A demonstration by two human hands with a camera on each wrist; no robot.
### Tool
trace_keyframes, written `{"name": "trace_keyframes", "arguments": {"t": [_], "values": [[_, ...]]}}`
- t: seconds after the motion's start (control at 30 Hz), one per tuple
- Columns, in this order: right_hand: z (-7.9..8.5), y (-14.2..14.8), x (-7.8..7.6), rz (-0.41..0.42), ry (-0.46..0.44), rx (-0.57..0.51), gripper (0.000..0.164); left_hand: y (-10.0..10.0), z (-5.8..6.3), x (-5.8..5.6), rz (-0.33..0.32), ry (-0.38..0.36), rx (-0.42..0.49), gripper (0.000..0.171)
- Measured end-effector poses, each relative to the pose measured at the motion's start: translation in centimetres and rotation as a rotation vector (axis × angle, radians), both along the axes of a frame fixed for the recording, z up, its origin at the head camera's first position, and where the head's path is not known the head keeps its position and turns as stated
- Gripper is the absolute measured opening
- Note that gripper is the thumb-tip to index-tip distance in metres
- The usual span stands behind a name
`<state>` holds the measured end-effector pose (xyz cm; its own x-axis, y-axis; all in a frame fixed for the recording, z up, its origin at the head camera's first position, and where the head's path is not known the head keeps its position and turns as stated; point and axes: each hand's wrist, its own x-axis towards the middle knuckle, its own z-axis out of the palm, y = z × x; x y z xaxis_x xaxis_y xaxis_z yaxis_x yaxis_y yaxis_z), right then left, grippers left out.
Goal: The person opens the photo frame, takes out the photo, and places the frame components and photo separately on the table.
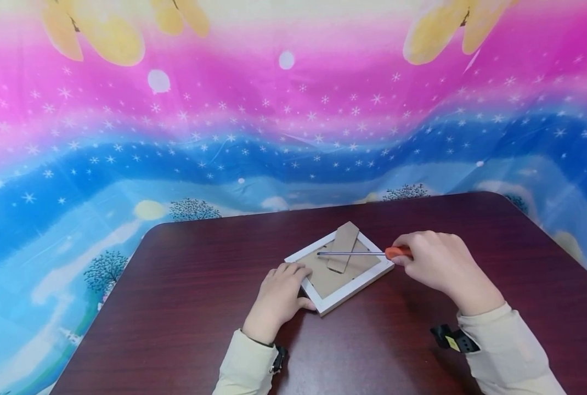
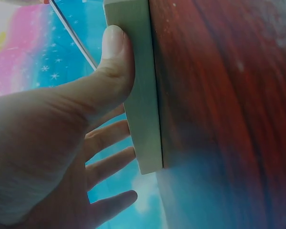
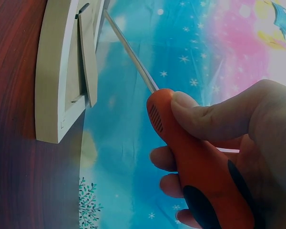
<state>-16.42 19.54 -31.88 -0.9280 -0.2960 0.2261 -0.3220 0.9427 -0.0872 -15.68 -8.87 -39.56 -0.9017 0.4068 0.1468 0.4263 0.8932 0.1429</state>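
Observation:
A white picture frame (image 1: 355, 286) lies face down on the table, its brown backing board (image 1: 327, 284) upward. Across the backing sits a cardboard stand leg (image 1: 345, 241). My left hand (image 1: 277, 296) holds the frame at its near left side; in the left wrist view the thumb (image 2: 115, 52) presses the outer side face while the fingers reach along another side. My right hand (image 1: 436, 263) grips the orange and black handle of a screwdriver (image 3: 186, 143). Its metal shaft passes over the stand leg, and the tip points at the left inner edge of the frame.
The dark red wooden table (image 1: 185, 291) has rounded far corners. Behind it hangs a pink and blue cloth (image 1: 274, 137) with snowflakes and trees. Each sleeved wrist wears a dark strap, such as the right wrist strap (image 1: 453, 338).

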Motion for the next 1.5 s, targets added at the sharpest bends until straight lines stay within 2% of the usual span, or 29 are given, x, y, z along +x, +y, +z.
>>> {"name": "trace_keyframes", "arguments": {"t": [0.3, 0.47, 0.6, 0.93, 1.33, 1.5], "values": [[0.0, 0.0, 0.1, 0.002, 0.008, 0.002, 0.014, 0.4, 0.3, 0.4, 0.006, 0.004, 0.017, 0.069], [0.1, -0.1, 0.1, 0.003, 0.002, -0.002, 0.015, 0.9, 0.4, 0.7, 0.059, 0.005, -0.058, 0.071], [0.1, 0.0, 0.1, 0.004, 0.001, -0.005, 0.015, 1.5, 0.4, 1.1, 0.092, 0.033, -0.101, 0.071], [0.2, -0.1, 0.2, 0.003, 0.006, -0.012, 0.013, 3.1, 0.6, 2.1, 0.135, 0.124, -0.159, 0.058], [0.2, -0.1, 0.2, -0.003, 0.004, -0.013, 0.015, 4.5, 0.7, 2.7, 0.198, 0.165, -0.201, 0.066], [0.2, -0.1, 0.2, -0.001, 0.003, -0.009, 0.016, 4.7, 0.8, 2.8, 0.198, 0.161, -0.216, 0.068]]}}
